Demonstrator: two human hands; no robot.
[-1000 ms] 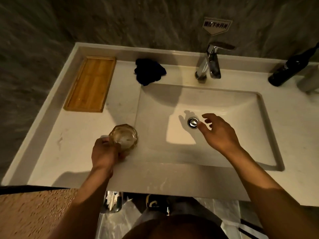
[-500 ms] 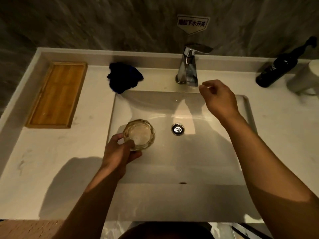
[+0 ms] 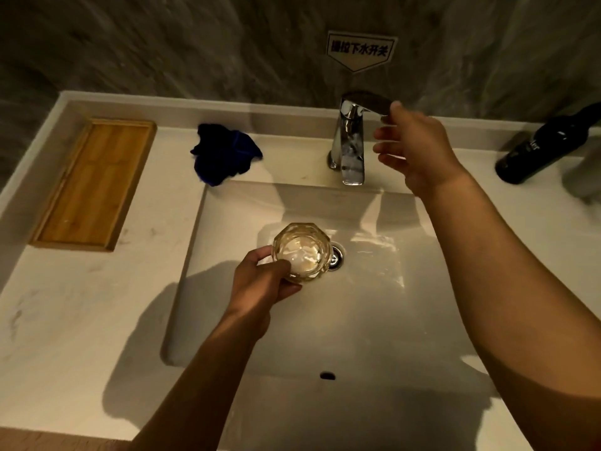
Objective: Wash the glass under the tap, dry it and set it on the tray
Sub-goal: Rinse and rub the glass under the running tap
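My left hand (image 3: 260,281) grips a faceted clear glass (image 3: 302,252) upright over the white sink basin (image 3: 374,320), just left of the drain (image 3: 336,260). A chrome tap (image 3: 349,151) stands at the back of the basin, and no water shows at its spout. My right hand (image 3: 413,151) is at the tap's right side with fingers spread, its fingertips at the end of the lever (image 3: 367,100). A dark blue cloth (image 3: 224,154) lies crumpled on the counter behind the basin's left corner. The wooden tray (image 3: 94,183) sits on the counter at the far left.
A dark bottle (image 3: 546,148) lies at the back right of the counter, with a pale object at the frame's right edge beside it. A white sign with Chinese text (image 3: 359,50) hangs on the grey wall above the tap. The counter (image 3: 81,320) spreads left of the basin.
My left hand carried the glass from the counter's edge rightward over the basin to the drain. My right hand rose from the drain up to the tap lever.
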